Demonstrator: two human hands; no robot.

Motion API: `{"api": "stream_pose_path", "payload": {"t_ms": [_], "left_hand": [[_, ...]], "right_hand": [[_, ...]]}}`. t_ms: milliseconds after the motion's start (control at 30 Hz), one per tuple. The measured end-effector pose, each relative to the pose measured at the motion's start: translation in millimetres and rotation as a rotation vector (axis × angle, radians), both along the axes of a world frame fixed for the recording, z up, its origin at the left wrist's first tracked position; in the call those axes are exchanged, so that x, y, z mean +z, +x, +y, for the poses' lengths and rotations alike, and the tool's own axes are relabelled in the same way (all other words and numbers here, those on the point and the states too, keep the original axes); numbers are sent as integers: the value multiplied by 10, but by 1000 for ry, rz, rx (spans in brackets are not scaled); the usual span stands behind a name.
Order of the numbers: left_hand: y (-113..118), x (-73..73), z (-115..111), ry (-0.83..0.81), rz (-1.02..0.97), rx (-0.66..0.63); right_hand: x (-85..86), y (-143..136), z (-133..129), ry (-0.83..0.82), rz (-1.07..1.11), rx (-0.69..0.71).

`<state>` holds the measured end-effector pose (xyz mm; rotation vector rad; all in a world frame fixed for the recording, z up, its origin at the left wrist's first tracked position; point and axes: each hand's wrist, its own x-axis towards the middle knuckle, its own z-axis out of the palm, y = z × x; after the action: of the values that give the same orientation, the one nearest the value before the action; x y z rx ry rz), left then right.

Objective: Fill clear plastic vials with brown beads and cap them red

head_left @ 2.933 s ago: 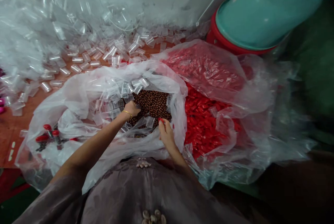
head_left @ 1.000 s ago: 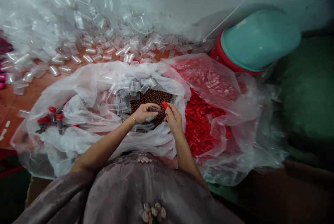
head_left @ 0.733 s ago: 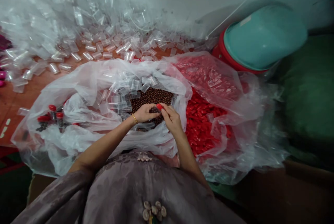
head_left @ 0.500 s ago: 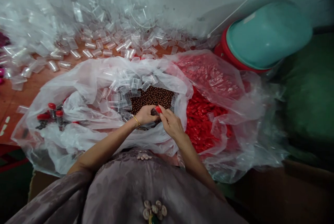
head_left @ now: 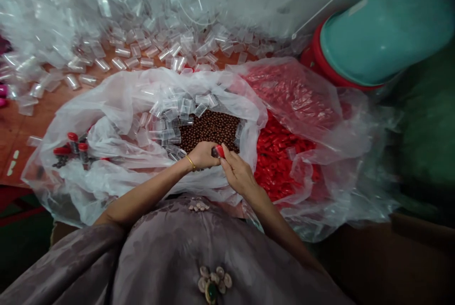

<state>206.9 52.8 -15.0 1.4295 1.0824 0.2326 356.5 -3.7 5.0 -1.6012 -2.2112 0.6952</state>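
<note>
My left hand (head_left: 202, 155), with a gold bracelet at the wrist, is closed around a small clear tube with dark contents, mostly hidden by the fingers. On the tube's end sits a red cap (head_left: 220, 151). The fingers of my right hand (head_left: 237, 170) are closed at that cap. Just beyond both hands lies a heap of small brown beads (head_left: 209, 130) in an open white plastic bag (head_left: 121, 92). Clear empty tubes (head_left: 170, 122) lie beside the beads to the left.
Red caps (head_left: 280, 163) fill a clear bag on the right. Several filled, red-capped tubes (head_left: 84, 153) rest at the left. Many clear tubes (head_left: 119, 63) are piled on the orange table (head_left: 46, 120) by the wall. A teal tub (head_left: 384, 35) leans at the back right.
The view has shifted slightly, so the bags and tub sit a little differently in it. Both hands stay together at the capped tube, with little change in grip.
</note>
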Motion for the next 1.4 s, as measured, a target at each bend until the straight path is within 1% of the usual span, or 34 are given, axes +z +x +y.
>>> {"api": "stream_pose_path", "payload": {"t_ms": [100,167,200,267,333,400,467,533,600,667,733,767,800,867,933,967,1000,1033,1067,1100,1133,1167,1233,1267,1300,1333,1367,1400], "left_hand": [[15,-40,-50,80,89,9],[21,-36,-59,164,140,-34],[22,-23,-54,203,157,-71],[22,18,-31,259,187,-150],[22,60,-13,301,223,-222],[30,88,-23,334,266,-296],[46,96,-66,351,303,-348],[58,95,-130,352,340,-357],[55,93,-192,352,375,-358],[31,91,-242,355,402,-378],[-9,82,-279,360,415,-392],[-36,72,-297,366,411,-395],[-70,58,-316,372,399,-394],[-172,21,-359,386,349,-379],[-356,-17,-405,397,314,-313],[-490,-32,-427,395,321,-259],[-655,-43,-447,390,352,-189],[-851,-50,-464,385,412,-106],[-1072,-53,-479,375,497,-20],[-1311,-54,-490,374,610,79],[-1558,-54,-497,375,757,178],[-1799,-54,-502,353,910,249],[-2220,-50,-500,309,1193,352],[-2377,-45,-493,315,1277,392],[-2486,-37,-479,354,1329,435],[-2542,-26,-458,428,1347,480],[-2539,-12,-428,529,1334,522],[-2477,2,-389,636,1292,553]], "right_hand": [[-7,17,-25,-24,-6,19],[-26,55,-15,-36,60,2],[-38,73,1,-37,107,-31],[-68,77,52,-41,214,-155],[-119,17,120,-61,353,-338],[-196,-95,190,-136,527,-507],[-286,-214,244,-259,679,-592],[-363,-292,267,-376,728,-583],[-403,-319,248,-418,685,-507],[-404,-328,200,-366,599,-411],[-385,-369,141,-280,534,-350],[-376,-409,114,-257,531,-351],[-372,-459,91,-270,557,-365],[-382,-564,60,-393,690,-396],[-418,-614,49,-519,841,-429],[-445,-599,50,-534,874,-459],[-475,-553,53,-506,862,-499],[-508,-480,58,-440,801,-543],[-542,-387,64,-358,693,-569],[-574,-285,70,-280,559,-566],[-603,-187,76,-222,418,-537],[-628,-103,82,-185,291,-490],[-665,-9,94,-156,97,-375],[-678,-2,99,-148,26,-324],[-691,-20,105,-141,-40,-280],[-703,-57,109,-137,-107,-245],[-716,-106,113,-143,-170,-221],[-730,-163,116,-164,-223,-211]]}}
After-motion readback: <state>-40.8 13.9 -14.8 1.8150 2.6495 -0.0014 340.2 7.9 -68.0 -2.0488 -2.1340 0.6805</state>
